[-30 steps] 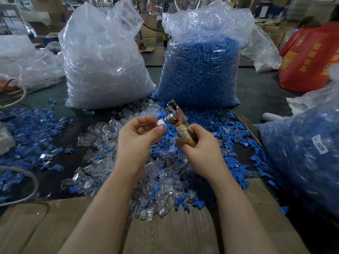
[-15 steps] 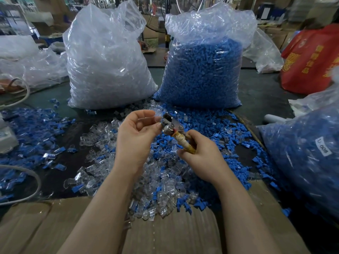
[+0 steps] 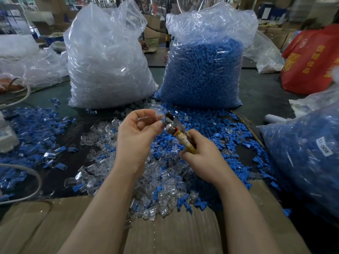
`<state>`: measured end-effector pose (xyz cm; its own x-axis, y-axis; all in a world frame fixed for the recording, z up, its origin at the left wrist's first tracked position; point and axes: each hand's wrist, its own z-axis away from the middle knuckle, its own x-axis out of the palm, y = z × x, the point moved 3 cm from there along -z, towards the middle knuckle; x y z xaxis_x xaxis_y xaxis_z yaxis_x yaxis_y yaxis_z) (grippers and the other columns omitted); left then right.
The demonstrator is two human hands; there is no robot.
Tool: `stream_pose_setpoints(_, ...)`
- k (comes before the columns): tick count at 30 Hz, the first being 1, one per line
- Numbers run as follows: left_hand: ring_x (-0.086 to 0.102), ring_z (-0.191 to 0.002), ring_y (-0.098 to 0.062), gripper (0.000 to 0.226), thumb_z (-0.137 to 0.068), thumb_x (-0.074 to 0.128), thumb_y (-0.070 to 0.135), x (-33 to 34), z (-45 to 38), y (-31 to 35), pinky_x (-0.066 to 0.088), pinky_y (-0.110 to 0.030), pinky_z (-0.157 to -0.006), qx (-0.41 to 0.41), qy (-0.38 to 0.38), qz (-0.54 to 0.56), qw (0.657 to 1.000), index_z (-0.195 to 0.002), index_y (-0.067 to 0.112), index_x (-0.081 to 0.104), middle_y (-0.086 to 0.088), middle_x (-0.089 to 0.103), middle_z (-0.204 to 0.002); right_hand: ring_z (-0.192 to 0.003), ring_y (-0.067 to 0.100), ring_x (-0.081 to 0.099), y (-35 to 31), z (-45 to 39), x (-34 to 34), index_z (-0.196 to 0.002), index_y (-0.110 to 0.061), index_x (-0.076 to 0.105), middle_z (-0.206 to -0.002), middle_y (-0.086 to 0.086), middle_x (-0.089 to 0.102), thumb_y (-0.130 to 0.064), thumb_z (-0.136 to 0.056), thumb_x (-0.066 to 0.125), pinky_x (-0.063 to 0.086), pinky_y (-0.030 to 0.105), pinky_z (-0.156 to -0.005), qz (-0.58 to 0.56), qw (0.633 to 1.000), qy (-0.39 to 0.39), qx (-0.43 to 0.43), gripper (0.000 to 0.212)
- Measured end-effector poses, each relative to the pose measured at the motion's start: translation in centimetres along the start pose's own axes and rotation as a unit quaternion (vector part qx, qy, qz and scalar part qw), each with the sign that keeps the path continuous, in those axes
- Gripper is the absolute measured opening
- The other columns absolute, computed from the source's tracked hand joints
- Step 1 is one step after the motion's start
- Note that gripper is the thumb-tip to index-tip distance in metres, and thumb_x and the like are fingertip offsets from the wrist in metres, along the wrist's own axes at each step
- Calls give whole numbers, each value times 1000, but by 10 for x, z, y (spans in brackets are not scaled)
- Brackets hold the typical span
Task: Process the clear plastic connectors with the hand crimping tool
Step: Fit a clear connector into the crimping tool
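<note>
- The right hand (image 3: 202,158) is wrapped around the yellowish handle of the crimping tool (image 3: 175,128), whose metal head tilts up and to the left.
- The left hand (image 3: 136,132) pinches a clear connector (image 3: 159,114) between thumb and fingertips, right against the tool's head.
- Under the tool, loose clear connectors (image 3: 102,136) and blue pieces (image 3: 207,125) lie mixed on the tabletop (image 3: 260,99).
- Behind the tool stand a bag of clear parts (image 3: 108,61) and a bag of blue parts (image 3: 203,70).

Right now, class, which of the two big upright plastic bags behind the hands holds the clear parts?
The left upright clear plastic bag, packed with colourless parts. The right upright bag beside it is filled with blue pieces.
</note>
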<state>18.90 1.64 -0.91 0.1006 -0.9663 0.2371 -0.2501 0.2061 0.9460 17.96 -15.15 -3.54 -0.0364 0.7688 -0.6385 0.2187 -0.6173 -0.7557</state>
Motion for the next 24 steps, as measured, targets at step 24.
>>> stream_pose_setpoints(24, 71, -79, -5, 24, -82, 70, -4, 0, 1, 2, 53, -15, -68, -4, -4, -4, 1000, -98, 12, 63, 4, 76, -82, -61, 24, 49, -3, 1, 1, -80, -33, 45, -63, -3, 51, -14, -77, 53, 43, 44, -53, 80, 996, 50, -5, 20)
